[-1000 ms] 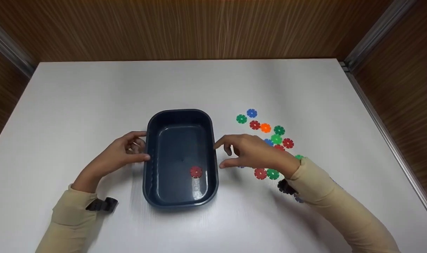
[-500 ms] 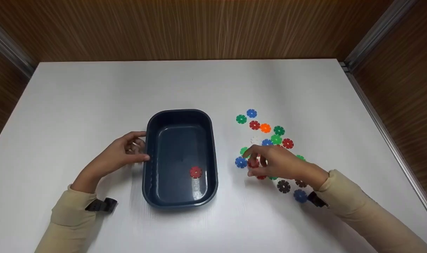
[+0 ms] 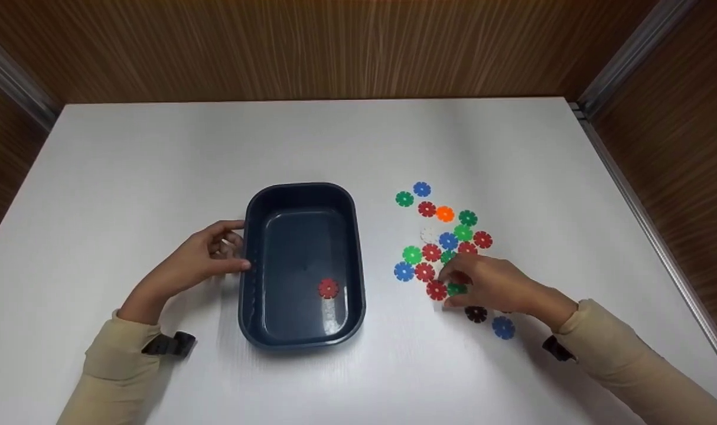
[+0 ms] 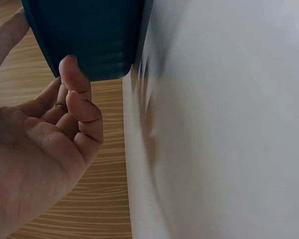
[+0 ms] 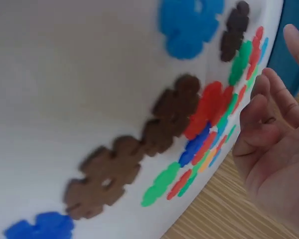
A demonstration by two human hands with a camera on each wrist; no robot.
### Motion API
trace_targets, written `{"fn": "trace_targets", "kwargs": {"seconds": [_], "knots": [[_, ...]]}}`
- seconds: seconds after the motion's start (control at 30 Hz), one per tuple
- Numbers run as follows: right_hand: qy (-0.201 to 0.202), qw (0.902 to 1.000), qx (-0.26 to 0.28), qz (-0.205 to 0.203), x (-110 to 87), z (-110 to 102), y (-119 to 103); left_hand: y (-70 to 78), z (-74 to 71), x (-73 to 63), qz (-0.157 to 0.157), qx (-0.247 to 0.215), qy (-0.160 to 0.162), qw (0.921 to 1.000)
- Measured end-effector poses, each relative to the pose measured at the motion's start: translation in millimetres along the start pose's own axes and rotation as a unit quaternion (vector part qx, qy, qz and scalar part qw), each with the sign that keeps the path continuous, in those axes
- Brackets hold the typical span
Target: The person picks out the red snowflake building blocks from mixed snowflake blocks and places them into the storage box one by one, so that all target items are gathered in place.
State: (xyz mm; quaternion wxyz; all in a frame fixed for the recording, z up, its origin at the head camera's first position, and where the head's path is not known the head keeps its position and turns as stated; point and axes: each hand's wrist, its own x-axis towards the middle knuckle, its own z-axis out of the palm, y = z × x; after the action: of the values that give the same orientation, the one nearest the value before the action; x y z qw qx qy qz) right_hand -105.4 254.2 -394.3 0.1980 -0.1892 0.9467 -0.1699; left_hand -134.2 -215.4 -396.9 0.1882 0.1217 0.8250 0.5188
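Observation:
A dark blue rectangular tub [image 3: 302, 260] stands on the white table with one red notched plastic disc [image 3: 328, 288] inside. My left hand [image 3: 196, 260] touches its left rim with the thumb and index finger spread apart, the other fingers bent beside the wall. In the left wrist view the tub's outer wall [image 4: 97, 40] rises beyond those bent fingers. To the right, my right hand [image 3: 500, 286] is low over scattered notched discs, thumb and index finger apart around a dark green disc [image 3: 456, 289] and close to a red disc [image 3: 436, 290]. Whether the fingertips touch a disc is unclear.
Several more discs lie around the right hand, among them an orange disc [image 3: 445, 213], a white disc [image 3: 429, 235] and a blue disc [image 3: 503, 327]. Brown discs [image 5: 107, 179] show in the right wrist view. A wood-grain panel [image 3: 311, 50] borders the table's far edge.
My right hand has moved from the tub's right rim rightward to the scattered discs, lowering its fingers among them. The left hand and the red disc in the tub have stayed put.

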Motion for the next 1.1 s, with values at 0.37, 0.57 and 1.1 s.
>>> {"fn": "trace_targets", "kwargs": {"seconds": [0.37,0.57,1.1], "knots": [[0.039,0.9944,-0.085,-0.049,1.6,8.2,-0.2,-0.3,1.2,-0.1,-0.007,-0.009,0.004,0.9999],[0.054,0.9908,-0.108,-0.061,1.5,9.8,1.8,-0.7,1.2,-0.2,-0.003,-0.001,0.001,1.0],[0.06,0.9816,-0.148,-0.105,4.9,9.0,0.3,-0.1,1.2,-0.6,-0.007,-0.003,0.002,1.0]]}}
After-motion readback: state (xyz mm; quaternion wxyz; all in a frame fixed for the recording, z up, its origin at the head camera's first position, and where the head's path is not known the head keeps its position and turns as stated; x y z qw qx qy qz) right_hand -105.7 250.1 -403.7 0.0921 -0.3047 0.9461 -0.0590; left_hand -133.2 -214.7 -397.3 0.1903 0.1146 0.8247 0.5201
